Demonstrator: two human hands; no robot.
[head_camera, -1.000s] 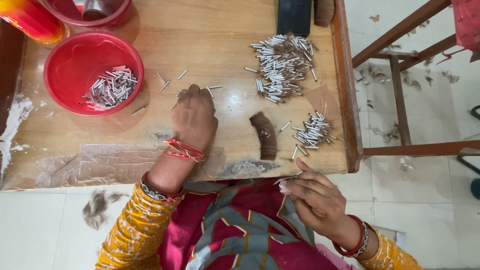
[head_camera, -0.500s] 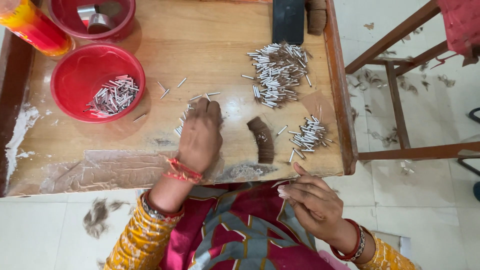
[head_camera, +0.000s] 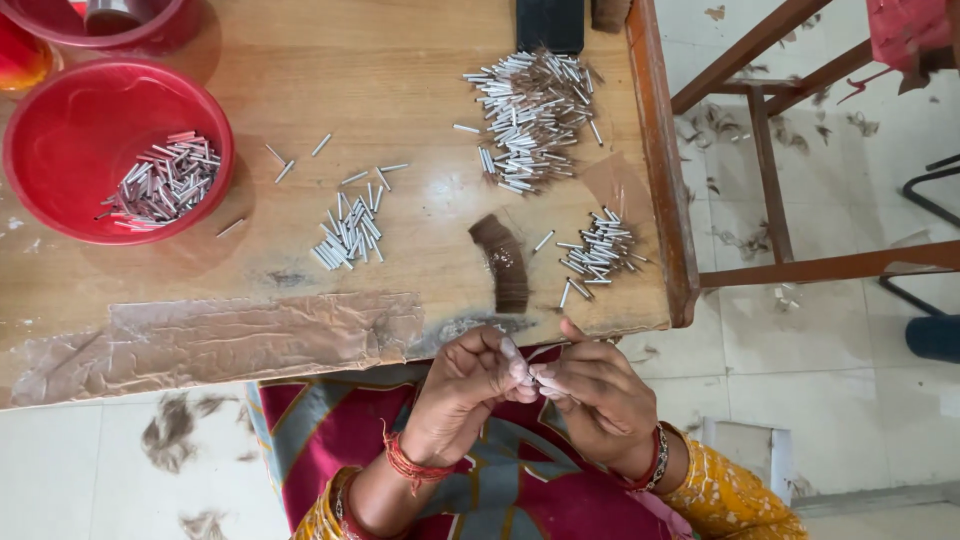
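Observation:
My left hand (head_camera: 468, 388) and my right hand (head_camera: 592, 398) meet fingertip to fingertip over my lap, just below the front edge of the wooden table (head_camera: 420, 60). Together they pinch a small pale piece (head_camera: 532, 372), mostly hidden by the fingers. On the table above them lies a dark brown curved strip (head_camera: 505, 262). Short silver-white tubes lie in a small loose pile (head_camera: 350, 230) at the centre, a large pile (head_camera: 530, 115) at the back and a small pile (head_camera: 600, 250) near the right edge. A red bowl (head_camera: 60, 120) at the left holds more tubes.
A second red bowl (head_camera: 165, 25) and an orange container (head_camera: 20, 55) stand at the back left. A dark flat object (head_camera: 550, 20) lies at the back. Clear tape (head_camera: 220, 340) covers the front of the table. A wooden frame (head_camera: 770, 180) stands to the right on the tiled floor.
My left hand has left the table centre and come down to meet my right hand over my lap. A small pile of tubes now lies uncovered where it rested.

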